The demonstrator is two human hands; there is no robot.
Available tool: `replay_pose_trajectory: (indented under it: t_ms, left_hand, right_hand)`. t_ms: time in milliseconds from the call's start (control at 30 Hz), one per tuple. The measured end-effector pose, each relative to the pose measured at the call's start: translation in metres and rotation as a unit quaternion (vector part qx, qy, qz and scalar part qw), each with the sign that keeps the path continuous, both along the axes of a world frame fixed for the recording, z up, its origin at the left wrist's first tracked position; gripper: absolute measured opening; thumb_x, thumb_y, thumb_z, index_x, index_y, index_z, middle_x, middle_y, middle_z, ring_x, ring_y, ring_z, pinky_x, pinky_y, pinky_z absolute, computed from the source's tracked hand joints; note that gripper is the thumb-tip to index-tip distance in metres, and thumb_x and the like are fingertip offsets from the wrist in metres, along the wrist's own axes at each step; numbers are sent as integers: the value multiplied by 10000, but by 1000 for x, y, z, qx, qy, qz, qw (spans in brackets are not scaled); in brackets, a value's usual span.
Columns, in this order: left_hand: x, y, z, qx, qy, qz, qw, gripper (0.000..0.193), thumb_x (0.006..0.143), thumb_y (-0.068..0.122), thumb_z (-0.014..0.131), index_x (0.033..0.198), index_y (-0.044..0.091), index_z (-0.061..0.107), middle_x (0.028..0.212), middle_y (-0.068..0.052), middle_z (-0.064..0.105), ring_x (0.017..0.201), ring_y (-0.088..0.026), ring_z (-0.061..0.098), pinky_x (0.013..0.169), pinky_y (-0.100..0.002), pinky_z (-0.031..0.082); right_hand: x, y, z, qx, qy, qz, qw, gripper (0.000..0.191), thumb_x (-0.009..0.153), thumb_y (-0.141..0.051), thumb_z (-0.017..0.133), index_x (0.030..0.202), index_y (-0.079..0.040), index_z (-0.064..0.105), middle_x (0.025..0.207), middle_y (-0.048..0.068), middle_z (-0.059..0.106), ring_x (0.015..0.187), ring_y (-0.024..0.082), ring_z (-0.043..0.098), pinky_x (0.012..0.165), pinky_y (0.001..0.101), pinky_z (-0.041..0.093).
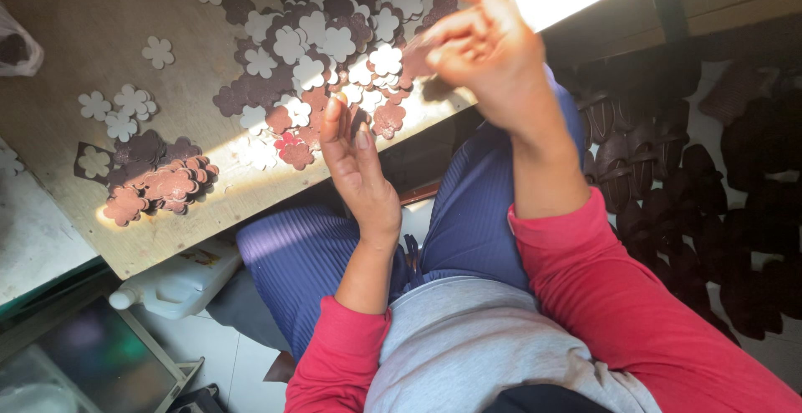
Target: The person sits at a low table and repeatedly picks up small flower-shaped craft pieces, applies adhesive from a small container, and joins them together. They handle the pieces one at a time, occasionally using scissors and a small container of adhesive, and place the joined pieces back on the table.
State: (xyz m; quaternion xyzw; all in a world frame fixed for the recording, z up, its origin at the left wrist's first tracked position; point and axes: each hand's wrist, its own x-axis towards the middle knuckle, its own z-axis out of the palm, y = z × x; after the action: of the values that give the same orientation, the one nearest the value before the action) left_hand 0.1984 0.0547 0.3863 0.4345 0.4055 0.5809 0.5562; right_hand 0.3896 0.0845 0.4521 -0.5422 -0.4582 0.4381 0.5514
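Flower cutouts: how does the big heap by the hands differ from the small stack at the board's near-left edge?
The big heap mixes white and dark maroon flowers, spread loosely; the small stack is mostly reddish-brown, packed together. The left hand reaches the heap; nothing touches the stack. Both lie on the wooden board.

Brown and white flower cutouts point(317, 37) (some reddish), red sleeves point(618, 296), blue ribbed trousers point(476, 212), tan board point(92, 20)

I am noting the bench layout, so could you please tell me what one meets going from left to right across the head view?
White plastic bag → small stack of brown flower-shaped cutouts → left hand → right hand holding a brown cutout → dark brown sandals on the floor.
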Motion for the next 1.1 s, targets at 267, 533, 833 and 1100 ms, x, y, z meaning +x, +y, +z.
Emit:
replay_pose_trajectory:
  t_ms: [267, 533, 833, 1100]
  left_hand:
    - [-13, 10, -11, 8, 51, 34, 998, 387, 1133, 82, 511, 1504, 1, 434, 1541, -134, 493, 1495, -247, 456, 1284, -392, 367]
    - [-6, 9, -9, -1, 29, 21, 999, 376, 1133, 79, 522, 1495, 12, 446, 1541, -124, 486, 1460, -204, 481, 1235, -356, 438]
    - [-6, 7, -9, -5, 81, 8, 997, 366, 1108, 53, 559, 1469, 23, 507, 1495, -101, 549, 1336, -144, 561, 1082, -282, 499]
    - [-6, 5, -8, -11, 101, 4, 995, 359, 1086, 58, 607, 1442, 50, 561, 1415, -90, 596, 1057, -90, 617, 961, -255, 534]
  right_hand:
    - [77, 21, -6, -20, -93, -106, 990, 218, 918, 98, 699, 1110, 107, 597, 1055, 166, 761, 901, 135, 737, 758, 239, 587]
    - [84, 16, -23, -3, -371, -173, 912, 228, 885, -1, 771, 1093, 29, 681, 1022, 105, 773, 839, 176, 689, 763, 299, 557]
    - [16, 22, -19, 109, -429, -43, 896, 469, 949, 44, 722, 1381, -19, 548, 1102, 115, 715, 981, 258, 680, 869, 369, 564]
    - [-4, 21, -9, 103, -517, -20, 850, 642, 901, 27, 761, 1492, -95, 540, 1036, 53, 706, 979, 269, 662, 841, 376, 540]
